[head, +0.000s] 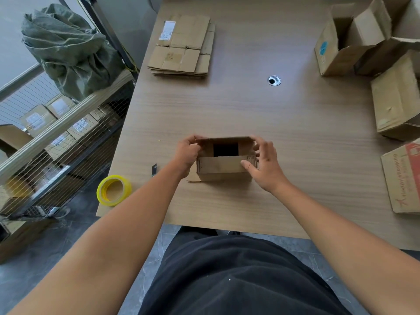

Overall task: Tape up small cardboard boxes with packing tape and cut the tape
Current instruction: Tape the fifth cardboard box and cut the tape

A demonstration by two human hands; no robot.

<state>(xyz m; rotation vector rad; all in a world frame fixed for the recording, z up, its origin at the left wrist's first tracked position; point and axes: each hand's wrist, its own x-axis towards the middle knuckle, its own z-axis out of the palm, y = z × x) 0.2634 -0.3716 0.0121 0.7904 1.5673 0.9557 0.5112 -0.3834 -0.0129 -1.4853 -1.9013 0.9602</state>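
- The left grip (pixel 186 153) is curled round the left end of the small cardboard box (pixel 223 165), with its fingertips on the left end of the far top flap.
- The right grip (pixel 264 167) holds the box's right end. Its fingers bend over the right end of the far flap and its thumb lies flat on the near flap.
- The box stands on the surface (pixel 227 105) close to the near edge, roughly midway between the left and right edges.
- Its top is not closed. The far and near flaps lean inward, and a dark opening shows between them.
- A bit of cardboard pokes out at the box's lower left corner, flat on the surface.
- A small dark tool (pixel 154 170) lies at the left edge, left of the left wrist. It is too small to tell what it is.
- A yellow tape roll (pixel 114 190) lies flat at the near left corner, slightly over the left edge, apart from both grips.
- A stack of flattened cartons (pixel 181 46) lies toward the far left corner.
- A round cable hole (pixel 274 80) sits in the surface beyond the box, right of the middle.
- Open cartons (pixel 354 42) stand at the far right corner, another carton (pixel 397 98) lies along the right edge, and a red-printed carton (pixel 404 178) lies nearer the near right corner.
- Off the left edge stands a wire rack (pixel 56 144) holding labelled boxes, with a green sack (pixel 68 48) on top.
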